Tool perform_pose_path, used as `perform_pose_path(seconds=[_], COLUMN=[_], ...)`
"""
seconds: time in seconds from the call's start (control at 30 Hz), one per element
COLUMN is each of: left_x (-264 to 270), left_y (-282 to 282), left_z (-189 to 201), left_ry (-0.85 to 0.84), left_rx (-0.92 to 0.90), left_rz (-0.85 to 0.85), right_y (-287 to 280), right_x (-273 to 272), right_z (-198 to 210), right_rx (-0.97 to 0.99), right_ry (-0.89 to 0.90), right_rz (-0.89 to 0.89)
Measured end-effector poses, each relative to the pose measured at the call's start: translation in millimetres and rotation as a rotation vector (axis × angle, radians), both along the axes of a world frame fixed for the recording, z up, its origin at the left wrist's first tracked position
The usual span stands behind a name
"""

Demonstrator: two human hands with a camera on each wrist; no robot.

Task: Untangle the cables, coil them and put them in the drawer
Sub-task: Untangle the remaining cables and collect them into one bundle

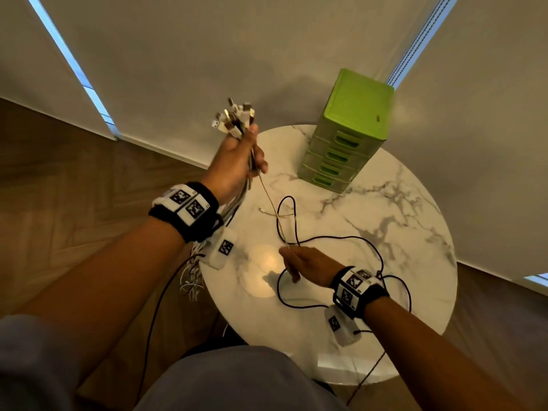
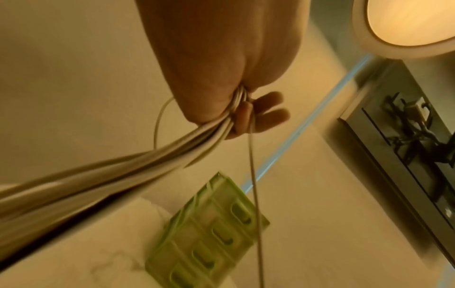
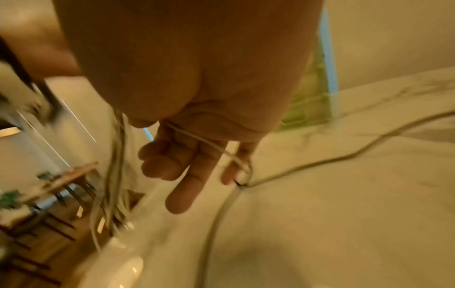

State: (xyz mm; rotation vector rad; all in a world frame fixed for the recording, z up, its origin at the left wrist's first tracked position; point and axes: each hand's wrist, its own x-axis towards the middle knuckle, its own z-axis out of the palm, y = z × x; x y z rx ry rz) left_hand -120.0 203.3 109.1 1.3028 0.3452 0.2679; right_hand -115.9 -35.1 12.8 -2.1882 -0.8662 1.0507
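Note:
My left hand [image 1: 240, 155] is raised above the table's left edge and grips a bundle of white cables [image 1: 234, 117], their plugs sticking up out of the fist. In the left wrist view the bundle [image 2: 123, 171] leaves the fist [image 2: 246, 117] and trails down; its loose ends [image 1: 192, 280] hang beside the table. One thin white cable [image 1: 268, 197] runs taut from that fist down to my right hand [image 1: 296, 262], which holds it across the fingers [image 3: 197, 165] low over the table. A black cable [image 1: 341, 238] lies in loops on the marble. The green drawer unit [image 1: 347, 134] has all drawers closed.
The round white marble table [image 1: 400, 221] stands against pale curtains, with wood floor to the left and below. The drawer unit sits at its far edge. Thin black leads hang from both wrist bands, one [image 1: 154, 307] on the left and one [image 1: 370, 372] past the table's front edge.

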Motion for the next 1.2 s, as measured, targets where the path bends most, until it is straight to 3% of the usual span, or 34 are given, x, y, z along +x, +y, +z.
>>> perform_pose_path(seconds=[0.2, 0.4, 0.53, 0.67, 0.83, 0.93, 1.2], left_x=[1, -7, -9, -7, -3, -4, 1], left_y=[29, 4, -22, -41, -31, -27, 15], left_z=[11, -17, -43, -32, -24, -22, -13], left_ry=[-0.068, 0.034, 0.204, 0.189, 0.088, 0.081, 0.017], left_rx=[0.083, 0.193, 0.411, 0.195, -0.01, 0.056, 0.252], left_rz=[0.007, -0.096, -0.247, -0.27, -0.245, -0.253, 0.012], right_y=[-46, -28, 10, 38, 42, 35, -14], right_x=[27, 72, 77, 61, 52, 51, 69], right_z=[-27, 20, 58, 82, 82, 72, 21], right_rx=[-0.003, 0.032, 0.174, 0.241, 0.189, 0.172, 0.042], right_ry=[-0.169, -0.347, -0.495, -0.579, -0.444, -0.368, -0.304], right_rz=[-0.206, -0.359, -0.256, -0.069, 0.033, 0.031, -0.078])
